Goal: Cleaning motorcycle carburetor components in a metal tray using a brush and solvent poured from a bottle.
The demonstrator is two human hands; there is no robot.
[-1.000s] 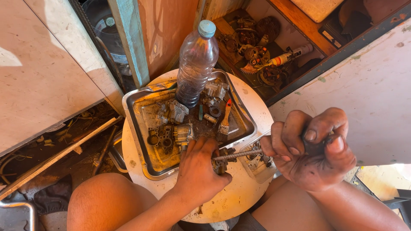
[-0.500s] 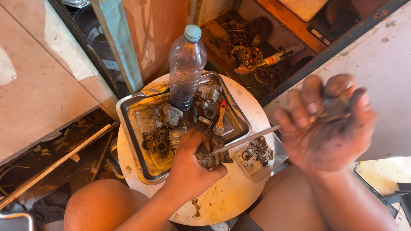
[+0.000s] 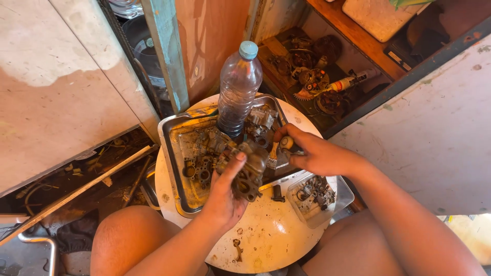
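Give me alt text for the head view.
The left hand grips a grimy carburetor over a metal tray of engine parts, while the right hand holds a small brush beside it. A plastic bottle stands in the tray.

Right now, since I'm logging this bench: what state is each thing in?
Bottle: upright in the tray, capped, nearly empty.
Tray: flat on the round table, grimy, holding metal parts.
Carburetor: lifted over the tray in the left hand.
Brush: pinched in the right hand, bristles at the carburetor.
Clear tub: open, holding parts.
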